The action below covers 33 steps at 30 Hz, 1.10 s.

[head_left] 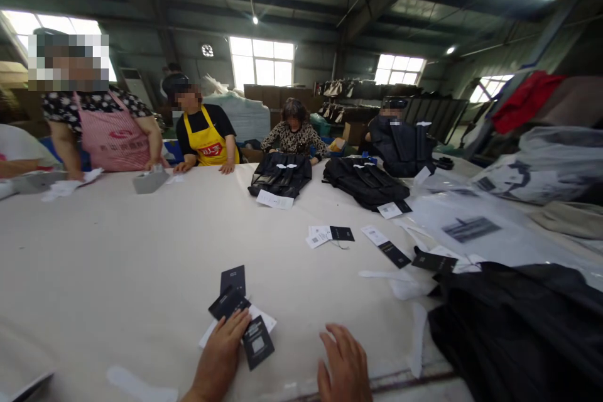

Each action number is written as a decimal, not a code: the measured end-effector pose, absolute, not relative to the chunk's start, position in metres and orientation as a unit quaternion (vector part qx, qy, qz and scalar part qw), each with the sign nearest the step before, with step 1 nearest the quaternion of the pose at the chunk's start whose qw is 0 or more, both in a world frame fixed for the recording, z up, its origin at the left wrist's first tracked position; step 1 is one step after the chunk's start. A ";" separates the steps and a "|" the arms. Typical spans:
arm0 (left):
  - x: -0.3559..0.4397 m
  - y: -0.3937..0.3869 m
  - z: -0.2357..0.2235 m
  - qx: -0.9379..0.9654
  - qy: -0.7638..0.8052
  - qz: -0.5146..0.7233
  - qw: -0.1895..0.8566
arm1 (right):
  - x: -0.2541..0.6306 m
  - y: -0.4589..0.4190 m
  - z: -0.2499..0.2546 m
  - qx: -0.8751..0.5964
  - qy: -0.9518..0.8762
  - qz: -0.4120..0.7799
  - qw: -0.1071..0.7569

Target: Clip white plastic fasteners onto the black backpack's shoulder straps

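My left hand point(221, 352) lies on the white table point(117, 264) near its front edge, its fingers touching a small pile of black hang tags point(240, 317) and white cards. One black tag point(257, 342) sits by its fingertips. My right hand point(343, 364) rests flat on the cloth a little to the right, fingers spread, holding nothing. A black garment point(518, 326) is heaped at the right of my hands.
More tags point(330, 235) and clear plastic bags point(475, 226) lie mid-table to the right. Black garments point(280, 176) point(365, 182) sit at the far side, where several people in aprons work. Grey tag tool point(149, 181) at far left.
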<state>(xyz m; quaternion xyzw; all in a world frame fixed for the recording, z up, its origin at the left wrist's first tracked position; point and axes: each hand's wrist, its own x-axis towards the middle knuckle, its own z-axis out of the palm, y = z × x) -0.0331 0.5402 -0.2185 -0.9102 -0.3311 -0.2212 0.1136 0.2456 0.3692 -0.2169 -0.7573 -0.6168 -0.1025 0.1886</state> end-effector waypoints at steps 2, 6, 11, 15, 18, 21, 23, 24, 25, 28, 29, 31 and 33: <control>-0.035 0.548 -0.219 -0.913 -0.296 -0.240 0.144 | 0.257 0.430 -0.186 -0.778 -0.604 -0.050 0.167; -0.039 0.558 -0.224 -0.914 -0.276 -0.241 0.175 | 0.316 0.549 -0.148 -0.795 -0.607 0.018 -0.004; -0.042 0.562 -0.237 -0.917 -0.288 -0.220 0.168 | 0.395 0.639 -0.149 -0.752 -0.653 0.049 -0.080; -0.042 0.564 -0.237 -0.917 -0.283 -0.221 0.174 | 0.423 0.675 -0.157 -0.733 -0.669 0.060 -0.111; -0.043 0.564 -0.237 -0.918 -0.287 -0.211 0.173 | 0.427 0.683 -0.164 -0.730 -0.675 0.045 -0.102; -0.045 0.564 -0.242 -0.921 -0.296 -0.195 0.162 | 0.429 0.679 -0.167 -0.732 -0.675 0.024 -0.083; -0.046 0.564 -0.245 -0.923 -0.297 -0.185 0.162 | 0.436 0.673 -0.162 -0.737 -0.672 0.013 -0.073; -0.046 0.564 -0.246 -0.923 -0.295 -0.181 0.166 | 0.443 0.670 -0.157 -0.742 -0.667 0.006 -0.068; -0.046 0.565 -0.246 -0.923 -0.295 -0.178 0.172 | 0.453 0.667 -0.150 -0.750 -0.658 -0.002 -0.064; -0.044 0.566 -0.245 -0.919 -0.294 -0.178 0.196 | 0.493 0.653 -0.124 -0.793 -0.606 -0.030 -0.061; -0.043 0.566 -0.243 -0.917 -0.292 -0.180 0.202 | 0.508 0.647 -0.117 -0.809 -0.584 -0.035 -0.064; -0.042 0.565 -0.240 -0.915 -0.291 -0.184 0.210 | 0.535 0.632 -0.110 -0.840 -0.537 -0.032 -0.072; -0.041 0.563 -0.237 -0.914 -0.292 -0.186 0.212 | 0.555 0.615 -0.114 -0.868 -0.490 -0.016 -0.075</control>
